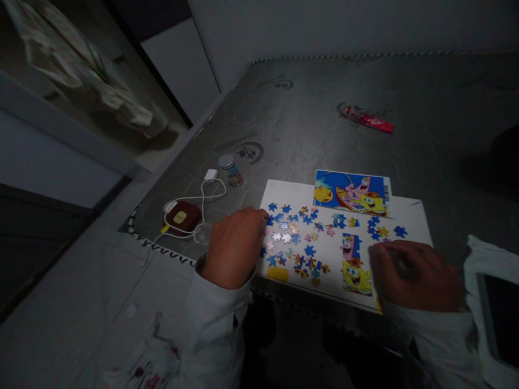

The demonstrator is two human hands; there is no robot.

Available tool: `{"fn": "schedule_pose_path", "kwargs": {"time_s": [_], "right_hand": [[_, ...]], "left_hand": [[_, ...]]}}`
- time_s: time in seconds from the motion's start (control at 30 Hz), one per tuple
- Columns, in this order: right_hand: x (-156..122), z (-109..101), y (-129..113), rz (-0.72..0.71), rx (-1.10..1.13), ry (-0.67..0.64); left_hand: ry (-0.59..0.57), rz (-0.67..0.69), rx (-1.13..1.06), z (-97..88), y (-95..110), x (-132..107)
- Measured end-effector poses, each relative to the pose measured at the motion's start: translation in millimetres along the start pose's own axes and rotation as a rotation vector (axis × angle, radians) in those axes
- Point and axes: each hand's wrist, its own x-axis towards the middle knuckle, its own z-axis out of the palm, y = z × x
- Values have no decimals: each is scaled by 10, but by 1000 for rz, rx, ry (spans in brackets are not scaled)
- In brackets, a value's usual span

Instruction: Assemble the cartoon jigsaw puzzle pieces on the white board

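Note:
A white board [251,194] lies near the table's front edge, covered in part by loose jigsaw pieces [286,237]. My left hand [236,246] is at the board's left side, fingers curled, its fingertips beside the leftmost pieces; whatever it holds is hidden. Right of the loose pieces stands a partly joined strip of puzzle [357,265] with a pink and a yellow cartoon figure. Just right of that strip, my right hand [417,275] is closed, thumb and forefinger near each other; I cannot make out anything between them. A picture card [351,193] overlaps the board's far edge.
A small lidded jar [231,170] stands left of the board. Near it lie a white charger with cable [211,175] and a brown box [182,216]. A red wrapper [367,118] is farther back. At right, a dark-screened device [500,319] rests on white material.

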Motion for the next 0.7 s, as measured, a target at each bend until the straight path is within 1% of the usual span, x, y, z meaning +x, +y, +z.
{"fn": "schedule_pose_path", "kwargs": {"time_s": [0.07, 0.17, 0.33, 0.43, 0.57, 0.63, 0.7], "right_hand": [[-1, 13, -30, 30, 18, 29], [2, 26, -35, -5, 34, 64], [-3, -7, -46, 16, 18, -13], [-3, -5, -54, 24, 20, -12], [-2, 25, -36, -29, 14, 61], [-5, 28, -30, -17, 22, 41], [-8, 26, -29, 24, 24, 5]], "left_hand": [[-5, -7, 3, 6, -17, 2], [-1, -3, -1, 13, -30, 7], [39, -11, -19, 16, -9, 28], [38, -17, -46, 17, 9, 62], [60, -26, -69, 45, 20, 127], [79, -16, -82, 75, 16, 153], [80, -10, -90, 107, 10, 172]]}}
